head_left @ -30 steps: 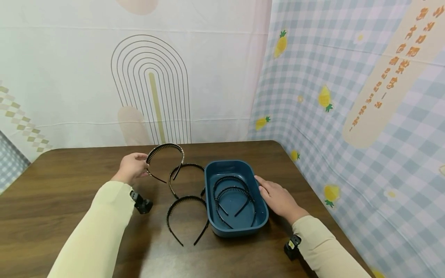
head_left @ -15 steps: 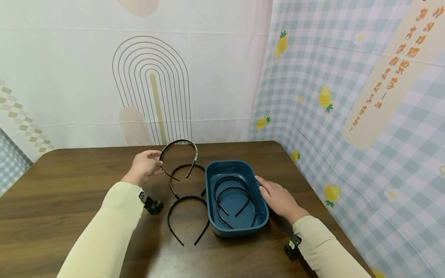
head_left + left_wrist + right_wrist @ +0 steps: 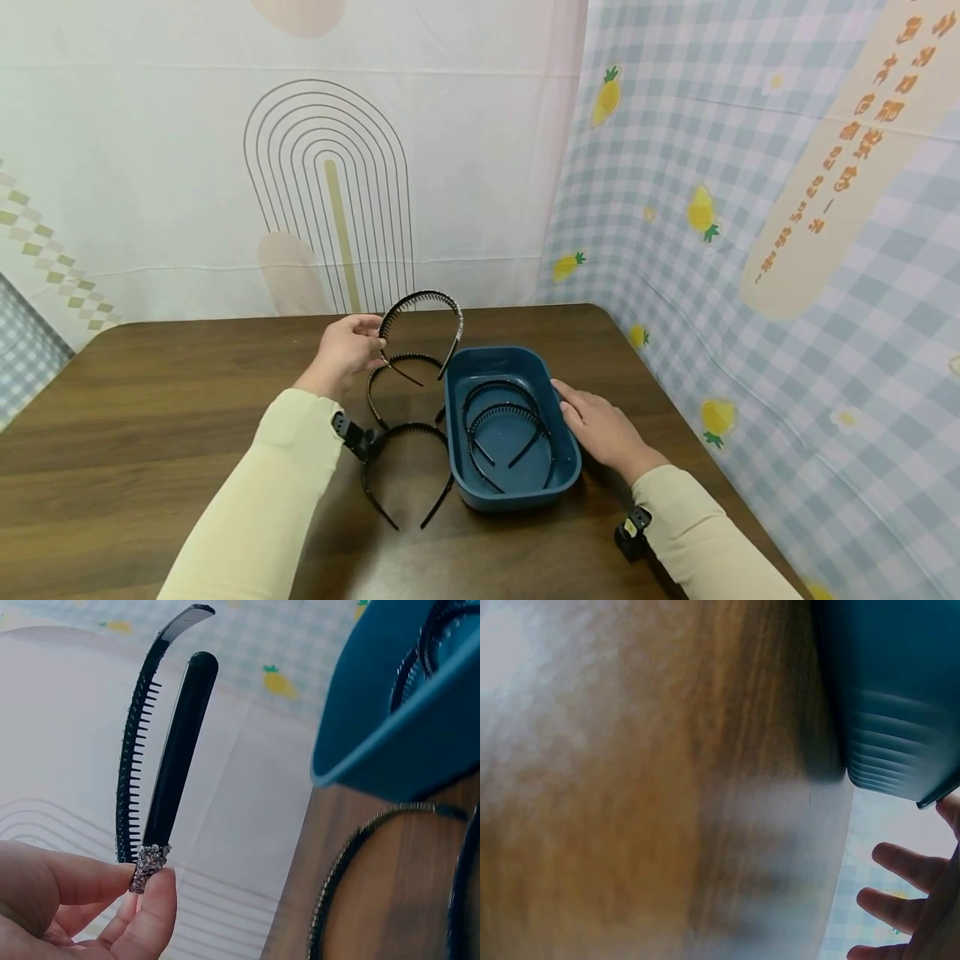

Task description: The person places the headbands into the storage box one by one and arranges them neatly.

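My left hand [image 3: 343, 354] pinches a black toothed headband [image 3: 422, 295] by one side and holds it raised beside the far left corner of a blue plastic bin [image 3: 517, 502]. In the left wrist view, sparkly stones show on that headband [image 3: 180, 750] where thumb and fingers meet. My right hand [image 3: 602, 427] rests against the bin's right rim; its fingers [image 3: 909, 866] look extended in the right wrist view. Inside the bin lie two dark headbands, a far one [image 3: 498, 384] and a near one [image 3: 501, 407], overlapping.
Two more headbands lie on the wooden table [image 3: 150, 467], left of the bin: a near one [image 3: 412, 427] and a far one [image 3: 408, 357], partly behind the held one. A white cloth [image 3: 480, 167] hangs at the back, a checked cloth [image 3: 675, 275] at the right.
My left hand has moved right, carrying the headband from the left to near the bin's far left corner. My right hand and the bin stay in place.
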`<state>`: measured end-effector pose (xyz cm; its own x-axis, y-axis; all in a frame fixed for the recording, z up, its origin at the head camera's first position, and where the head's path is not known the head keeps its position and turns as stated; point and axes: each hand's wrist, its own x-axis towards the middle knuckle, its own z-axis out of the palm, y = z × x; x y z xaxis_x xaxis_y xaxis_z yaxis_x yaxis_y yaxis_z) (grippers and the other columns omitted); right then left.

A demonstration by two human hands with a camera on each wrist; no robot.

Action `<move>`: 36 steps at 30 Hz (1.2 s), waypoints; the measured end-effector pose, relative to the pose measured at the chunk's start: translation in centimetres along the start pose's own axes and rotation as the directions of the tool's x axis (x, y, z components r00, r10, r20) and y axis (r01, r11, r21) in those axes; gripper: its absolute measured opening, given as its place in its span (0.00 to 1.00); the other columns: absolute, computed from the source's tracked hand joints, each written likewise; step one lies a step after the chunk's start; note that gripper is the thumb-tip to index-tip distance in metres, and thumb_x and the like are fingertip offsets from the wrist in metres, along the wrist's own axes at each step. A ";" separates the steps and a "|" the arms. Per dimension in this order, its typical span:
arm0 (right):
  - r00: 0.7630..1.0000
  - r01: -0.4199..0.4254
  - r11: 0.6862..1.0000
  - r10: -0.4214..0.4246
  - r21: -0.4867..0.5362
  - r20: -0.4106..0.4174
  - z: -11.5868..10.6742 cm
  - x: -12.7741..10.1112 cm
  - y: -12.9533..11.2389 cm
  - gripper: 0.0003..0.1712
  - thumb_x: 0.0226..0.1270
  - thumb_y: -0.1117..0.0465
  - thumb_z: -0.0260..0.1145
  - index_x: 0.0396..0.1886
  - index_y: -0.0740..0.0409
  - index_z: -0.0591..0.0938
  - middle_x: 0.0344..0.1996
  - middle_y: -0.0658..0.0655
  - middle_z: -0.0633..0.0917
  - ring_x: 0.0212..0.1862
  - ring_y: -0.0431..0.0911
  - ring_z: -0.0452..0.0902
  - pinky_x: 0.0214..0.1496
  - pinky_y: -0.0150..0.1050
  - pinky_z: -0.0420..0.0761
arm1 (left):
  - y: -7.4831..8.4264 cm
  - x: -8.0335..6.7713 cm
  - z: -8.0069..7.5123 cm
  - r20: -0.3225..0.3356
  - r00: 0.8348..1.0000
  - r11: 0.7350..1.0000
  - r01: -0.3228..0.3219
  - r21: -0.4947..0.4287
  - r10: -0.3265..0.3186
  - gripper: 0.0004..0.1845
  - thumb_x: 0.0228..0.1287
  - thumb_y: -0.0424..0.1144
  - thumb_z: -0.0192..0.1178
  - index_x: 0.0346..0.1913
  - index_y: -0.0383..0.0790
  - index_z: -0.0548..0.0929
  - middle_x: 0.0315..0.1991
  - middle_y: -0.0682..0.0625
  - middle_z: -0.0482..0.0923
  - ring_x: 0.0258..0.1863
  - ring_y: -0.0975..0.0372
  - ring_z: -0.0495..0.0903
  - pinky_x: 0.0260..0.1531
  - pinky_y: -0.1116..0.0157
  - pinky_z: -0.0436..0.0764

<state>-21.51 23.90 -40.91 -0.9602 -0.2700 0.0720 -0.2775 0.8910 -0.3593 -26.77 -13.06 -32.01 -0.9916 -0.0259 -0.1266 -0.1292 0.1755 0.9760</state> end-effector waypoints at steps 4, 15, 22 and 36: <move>1.000 -0.003 1.000 0.003 0.004 0.001 0.0 0.0 0.0 0.29 0.79 0.48 0.42 0.76 0.47 0.60 0.67 0.61 0.71 0.67 0.61 0.65 0.65 0.62 0.64 | 0.1 -0.2 1.0 0.005 1.000 1.000 0.004 -0.004 -0.004 0.23 0.68 0.23 0.50 0.66 0.31 0.68 0.48 0.43 0.67 0.47 0.56 0.73 0.39 0.65 0.83; 1.000 -0.009 1.000 0.009 0.020 0.009 0.2 0.2 0.0 0.29 0.79 0.48 0.42 0.76 0.47 0.59 0.67 0.61 0.70 0.67 0.61 0.65 0.65 0.62 0.64 | 0.0 -0.3 3.0 -0.007 1.000 0.999 -0.017 -0.035 0.017 0.22 0.66 0.20 0.51 0.64 0.27 0.70 0.44 0.43 0.67 0.42 0.56 0.73 0.34 0.63 0.83; 1.000 -0.017 1.000 0.017 0.021 0.008 0.2 0.1 0.1 0.29 0.79 0.48 0.42 0.76 0.46 0.59 0.67 0.62 0.70 0.67 0.61 0.65 0.65 0.63 0.63 | 0.2 -1.0 4.3 0.016 0.999 0.999 -0.039 -0.021 0.040 0.21 0.67 0.21 0.51 0.63 0.29 0.71 0.45 0.42 0.67 0.43 0.55 0.73 0.32 0.64 0.83; 1.000 -0.014 1.000 0.014 0.020 0.005 0.4 0.1 0.3 0.29 0.79 0.47 0.41 0.76 0.45 0.59 0.67 0.61 0.71 0.67 0.61 0.65 0.65 0.63 0.64 | 0.1 -1.9 7.1 0.027 0.999 0.999 -0.028 -0.044 0.029 0.20 0.65 0.20 0.53 0.60 0.30 0.74 0.41 0.43 0.69 0.34 0.57 0.73 0.33 0.59 0.83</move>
<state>-21.72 24.02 -41.37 -0.9638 -0.2594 0.0620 -0.2631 0.8873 -0.3788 -24.88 -5.95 -32.91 -0.9947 0.0060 -0.1029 -0.1012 0.1330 0.9859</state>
